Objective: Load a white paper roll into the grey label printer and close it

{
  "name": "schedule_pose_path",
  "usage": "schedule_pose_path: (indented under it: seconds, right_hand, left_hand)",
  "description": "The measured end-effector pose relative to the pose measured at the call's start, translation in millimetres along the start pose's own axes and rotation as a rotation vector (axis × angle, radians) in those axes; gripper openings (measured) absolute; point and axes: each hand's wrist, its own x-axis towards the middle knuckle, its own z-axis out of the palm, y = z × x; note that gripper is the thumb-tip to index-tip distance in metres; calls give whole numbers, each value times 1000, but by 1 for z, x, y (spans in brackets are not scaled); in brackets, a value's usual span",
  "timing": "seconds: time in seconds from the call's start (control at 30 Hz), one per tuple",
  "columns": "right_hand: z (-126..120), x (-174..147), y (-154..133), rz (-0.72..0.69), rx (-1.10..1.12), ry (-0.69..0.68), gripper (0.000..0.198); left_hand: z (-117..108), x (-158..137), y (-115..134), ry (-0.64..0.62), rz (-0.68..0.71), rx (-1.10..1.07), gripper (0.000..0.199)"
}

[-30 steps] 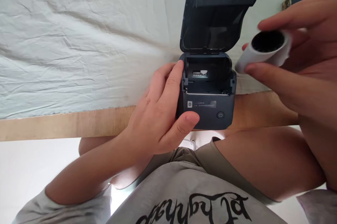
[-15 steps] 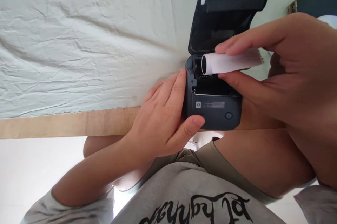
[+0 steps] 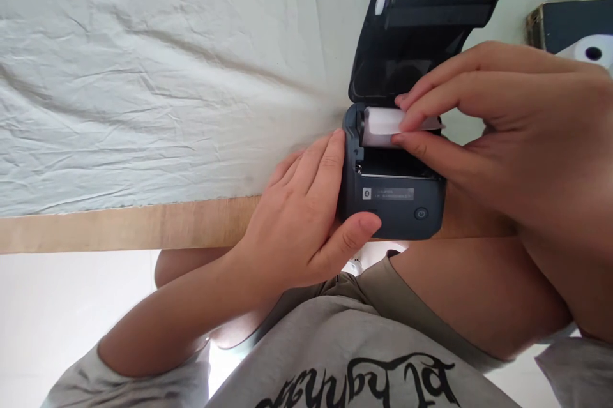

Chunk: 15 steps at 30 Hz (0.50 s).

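A dark blue portable thermal printer [image 3: 397, 207] stands at the table's front edge. Its black lid [image 3: 407, 44] is swung up and back, baring the compartment. My left hand [image 3: 297, 216] lies along the printer's left side, fingers stretched out and thumb spread over the front corner. Inside the rear of the compartment sits a small white paper roll [image 3: 380, 124], lying crosswise. The thumb and fingertips of my right hand [image 3: 498, 120] pinch it from the right and hide part of it. A power button and a small label show on the printer's front panel.
At the right, a dark flat object with a gold-toned edge [image 3: 539, 25] lies on the pale cloth [image 3: 167, 76]. Another white roll [image 3: 582, 50] rests by it, partly behind my right hand. A bare wooden strip [image 3: 119, 226] runs along the table's front edge.
My right hand has lowered the paper roll from above the printer into its compartment. The printer and my left hand have shifted slightly to the right.
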Motion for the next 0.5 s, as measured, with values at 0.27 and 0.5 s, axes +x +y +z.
schedule_pose_path:
  seconds: [0.27,0.5]
  right_hand:
    - [-14,-20,-8,-120,77,-128,20]
    - [-9,-21,1,17,-61,-13,7]
  left_hand:
    - [-5,5,2,-8,-59,-56,83]
    - [-6,15,6,18,-89,-101,75]
